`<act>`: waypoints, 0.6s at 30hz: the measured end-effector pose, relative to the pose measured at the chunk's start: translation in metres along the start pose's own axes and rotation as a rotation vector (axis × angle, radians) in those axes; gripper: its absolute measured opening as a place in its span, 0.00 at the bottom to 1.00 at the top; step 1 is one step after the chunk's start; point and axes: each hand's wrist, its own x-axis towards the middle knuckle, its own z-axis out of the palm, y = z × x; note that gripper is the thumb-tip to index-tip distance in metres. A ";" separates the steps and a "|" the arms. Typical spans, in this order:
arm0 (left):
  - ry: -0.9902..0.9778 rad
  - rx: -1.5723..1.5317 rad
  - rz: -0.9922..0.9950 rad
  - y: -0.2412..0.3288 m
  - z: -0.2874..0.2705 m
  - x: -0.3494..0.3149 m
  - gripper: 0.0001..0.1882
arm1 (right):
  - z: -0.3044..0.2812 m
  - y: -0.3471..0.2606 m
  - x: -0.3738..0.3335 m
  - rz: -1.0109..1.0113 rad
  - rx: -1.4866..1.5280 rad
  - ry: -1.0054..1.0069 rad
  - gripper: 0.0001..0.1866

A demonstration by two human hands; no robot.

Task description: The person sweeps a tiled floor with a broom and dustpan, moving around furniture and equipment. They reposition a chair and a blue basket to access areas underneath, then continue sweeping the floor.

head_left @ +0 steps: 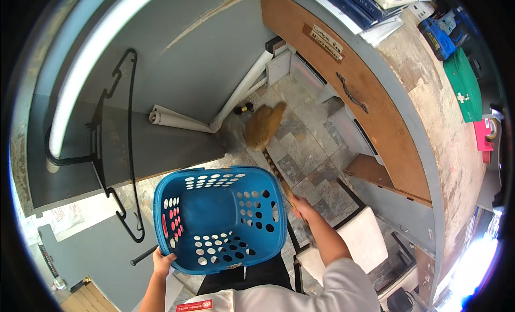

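A blue plastic laundry basket (214, 205) with round and oval holes hangs in front of my body, its open top toward me. My left hand (162, 261) grips its near left rim, fingers wrapped over the edge. My right hand (303, 208) is closed around the handle of a soft broom (263, 127), to the right of the basket. The broom's braided neck runs away from me, and its tan bristles, somewhat blurred, are over the tiled floor. Just beyond the bristles lies a small black and yellow object (244, 108) whose kind I cannot make out.
A rolled white sheet (182, 120) and a long white tube (244, 87) lean at the grey corner. A black metal rack (132, 97) stands out at left. Right are a wooden drawer (375, 113), plastic bins (348, 127), a white-topped seat (351, 247) and a cluttered counter (413, 87).
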 end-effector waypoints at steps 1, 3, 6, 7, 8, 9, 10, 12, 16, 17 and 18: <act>0.013 -0.009 0.007 -0.003 -0.005 0.001 0.19 | -0.005 0.007 -0.024 -0.092 -0.060 -0.031 0.14; 0.045 -0.013 0.006 -0.011 -0.016 0.005 0.19 | -0.019 0.011 -0.071 -0.151 -0.149 0.003 0.13; 0.101 -0.025 -0.022 -0.027 -0.030 0.007 0.18 | -0.034 0.001 -0.126 -0.156 -0.186 0.096 0.16; 0.119 -0.052 -0.030 -0.033 -0.033 0.007 0.18 | -0.037 -0.007 -0.137 -0.142 -0.261 0.169 0.17; 0.126 -0.087 -0.032 -0.039 -0.037 0.006 0.18 | -0.039 -0.014 -0.146 -0.288 -0.443 0.273 0.20; 0.144 -0.085 -0.038 -0.046 -0.041 0.006 0.17 | -0.040 -0.023 -0.152 -0.391 -0.698 0.409 0.22; 0.182 -0.089 -0.061 -0.052 -0.044 0.004 0.17 | -0.043 -0.033 -0.153 -0.415 -0.871 0.515 0.27; 0.222 -0.121 -0.058 -0.068 -0.052 0.001 0.17 | -0.046 -0.054 -0.148 -0.346 -1.157 0.722 0.24; 0.273 -0.186 -0.162 -0.100 -0.074 0.000 0.20 | -0.039 -0.093 -0.084 -0.152 -1.373 0.938 0.24; 0.285 -0.260 -0.138 -0.109 -0.078 -0.001 0.21 | -0.036 -0.100 -0.061 -0.119 -1.417 0.955 0.24; 0.266 -0.283 -0.128 -0.115 -0.085 -0.003 0.21 | -0.032 -0.105 -0.039 -0.081 -1.458 0.910 0.24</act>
